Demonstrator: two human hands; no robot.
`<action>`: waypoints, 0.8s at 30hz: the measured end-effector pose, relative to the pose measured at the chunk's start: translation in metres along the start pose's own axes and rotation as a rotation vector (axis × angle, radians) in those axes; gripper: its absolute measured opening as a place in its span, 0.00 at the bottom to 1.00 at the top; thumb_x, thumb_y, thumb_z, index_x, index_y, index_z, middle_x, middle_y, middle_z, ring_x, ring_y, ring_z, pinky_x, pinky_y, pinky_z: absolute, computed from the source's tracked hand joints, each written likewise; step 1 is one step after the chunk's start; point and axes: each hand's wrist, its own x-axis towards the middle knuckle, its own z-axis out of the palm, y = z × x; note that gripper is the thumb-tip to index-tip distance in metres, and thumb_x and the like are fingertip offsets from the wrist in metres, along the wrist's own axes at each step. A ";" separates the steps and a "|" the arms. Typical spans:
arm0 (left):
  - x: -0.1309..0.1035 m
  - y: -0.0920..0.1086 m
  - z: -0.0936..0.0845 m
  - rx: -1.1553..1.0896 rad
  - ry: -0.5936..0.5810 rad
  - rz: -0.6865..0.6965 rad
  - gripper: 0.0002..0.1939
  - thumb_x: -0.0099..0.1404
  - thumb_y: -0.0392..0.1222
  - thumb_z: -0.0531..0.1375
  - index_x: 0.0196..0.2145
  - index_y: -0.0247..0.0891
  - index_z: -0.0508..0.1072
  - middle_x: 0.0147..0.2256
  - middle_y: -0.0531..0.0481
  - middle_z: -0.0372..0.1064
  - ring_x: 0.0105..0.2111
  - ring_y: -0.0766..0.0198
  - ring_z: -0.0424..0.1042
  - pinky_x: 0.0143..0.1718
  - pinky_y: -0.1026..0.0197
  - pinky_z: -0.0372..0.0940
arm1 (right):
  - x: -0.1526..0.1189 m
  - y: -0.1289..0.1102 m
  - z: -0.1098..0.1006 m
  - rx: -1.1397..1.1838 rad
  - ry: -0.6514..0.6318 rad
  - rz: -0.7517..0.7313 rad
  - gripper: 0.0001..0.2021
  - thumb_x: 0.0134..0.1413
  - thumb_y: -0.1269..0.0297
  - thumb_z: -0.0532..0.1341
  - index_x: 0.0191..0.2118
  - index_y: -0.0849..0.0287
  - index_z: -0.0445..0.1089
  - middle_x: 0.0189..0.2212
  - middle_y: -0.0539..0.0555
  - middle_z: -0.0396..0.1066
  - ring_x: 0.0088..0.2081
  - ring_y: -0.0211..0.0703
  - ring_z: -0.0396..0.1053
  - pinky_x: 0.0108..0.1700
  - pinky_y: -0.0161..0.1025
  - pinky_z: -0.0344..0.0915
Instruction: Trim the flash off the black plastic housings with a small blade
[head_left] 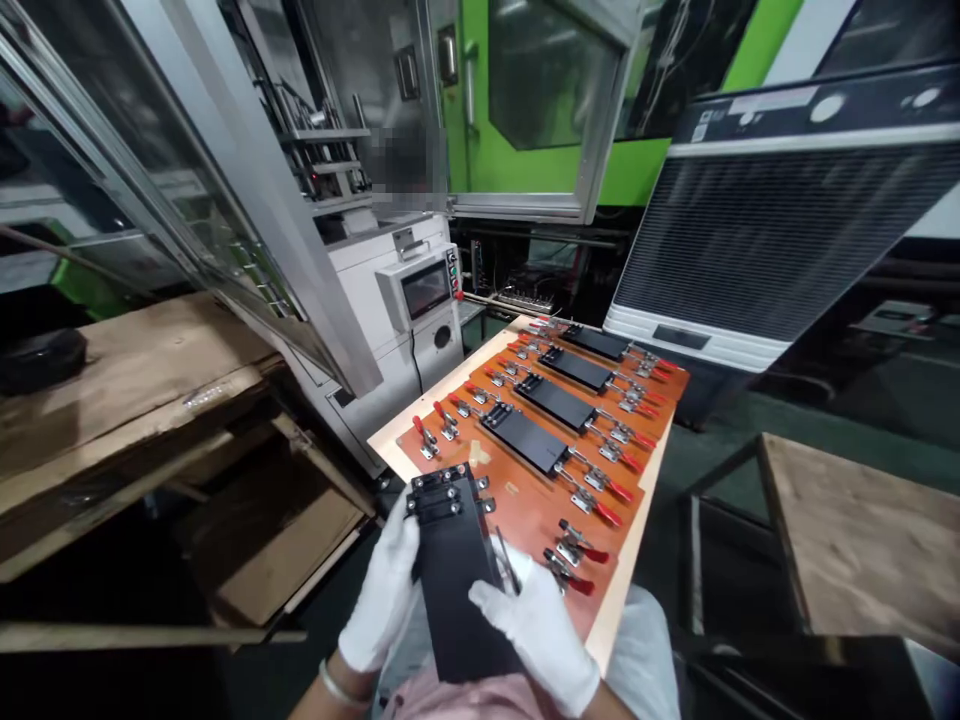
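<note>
A flat black rectangular panel [457, 590] with small screws and metal tabs at its top end rests upright-tilted over my lap. My left hand [386, 590], in a white glove, grips its left edge near the screwed end. On the panel's right side, my gloved right hand [540, 615] is closed around a thin, pointed metal tool [505, 560]; its exact kind is hard to make out. The thumb of that hand lies over the panel's face. Just beyond is an orange fixture board [517, 505], where several similar black panels [529, 438] lie between red-handled toggle clamps [592, 500].
A white machine with a touchscreen [426, 292] stands ahead, its framed door swung open. To the left is a cardboard-covered bench [135, 360]. At right are a large air cooler [765, 220] and a wooden-topped stool [870, 540].
</note>
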 end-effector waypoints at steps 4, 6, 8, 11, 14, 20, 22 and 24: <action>0.014 0.016 0.039 0.075 0.015 -0.014 0.24 0.65 0.54 0.57 0.53 0.37 0.70 0.57 0.41 0.66 0.59 0.52 0.63 0.64 0.50 0.51 | -0.006 0.016 -0.006 -0.106 0.127 -0.049 0.23 0.50 0.63 0.61 0.54 0.60 0.68 0.49 0.58 0.73 0.51 0.50 0.71 0.56 0.45 0.66; 0.016 0.020 0.055 0.006 -0.005 -0.039 0.23 0.61 0.52 0.61 0.49 0.35 0.72 0.53 0.40 0.70 0.54 0.51 0.68 0.59 0.49 0.59 | -0.007 0.023 -0.011 -0.213 0.193 -0.076 0.23 0.50 0.63 0.62 0.53 0.59 0.69 0.47 0.58 0.74 0.49 0.50 0.72 0.54 0.44 0.68; 0.016 0.021 0.066 -0.042 -0.035 -0.047 0.23 0.59 0.51 0.63 0.48 0.34 0.72 0.50 0.40 0.72 0.51 0.50 0.71 0.55 0.49 0.64 | -0.008 0.026 -0.018 -0.324 0.264 -0.092 0.21 0.49 0.63 0.63 0.52 0.59 0.71 0.46 0.58 0.75 0.48 0.52 0.73 0.52 0.44 0.69; 0.017 0.020 0.076 -0.021 -0.058 -0.033 0.25 0.62 0.53 0.60 0.51 0.33 0.71 0.53 0.38 0.71 0.53 0.50 0.70 0.58 0.48 0.61 | -0.012 0.025 -0.028 -0.380 0.324 -0.089 0.21 0.49 0.62 0.64 0.50 0.60 0.73 0.45 0.59 0.75 0.49 0.53 0.72 0.51 0.44 0.70; 0.021 0.017 0.080 0.078 -0.008 -0.007 0.28 0.66 0.55 0.55 0.56 0.32 0.69 0.59 0.40 0.64 0.61 0.54 0.61 0.65 0.52 0.50 | -0.016 0.020 -0.036 -0.311 0.358 -0.091 0.21 0.48 0.61 0.65 0.49 0.61 0.74 0.45 0.59 0.76 0.48 0.53 0.73 0.49 0.43 0.71; 0.023 0.010 0.087 0.206 -0.127 0.030 0.28 0.72 0.51 0.43 0.64 0.36 0.58 0.63 0.46 0.57 0.63 0.62 0.55 0.67 0.57 0.45 | -0.023 0.017 -0.051 -0.203 0.364 -0.041 0.23 0.47 0.58 0.64 0.50 0.63 0.73 0.46 0.59 0.76 0.47 0.51 0.74 0.50 0.41 0.71; 0.023 0.005 0.087 0.304 -0.191 0.086 0.28 0.72 0.50 0.42 0.65 0.36 0.55 0.64 0.46 0.54 0.65 0.62 0.51 0.67 0.58 0.44 | -0.025 0.020 -0.057 -0.189 0.370 -0.026 0.24 0.48 0.57 0.64 0.51 0.64 0.73 0.48 0.60 0.74 0.50 0.51 0.72 0.53 0.42 0.70; 0.024 -0.001 0.085 0.401 -0.220 0.159 0.29 0.72 0.48 0.43 0.66 0.34 0.54 0.65 0.45 0.52 0.65 0.61 0.50 0.67 0.58 0.46 | -0.026 0.024 -0.063 -0.193 0.378 -0.011 0.25 0.48 0.57 0.64 0.51 0.64 0.72 0.49 0.60 0.74 0.51 0.52 0.71 0.54 0.41 0.69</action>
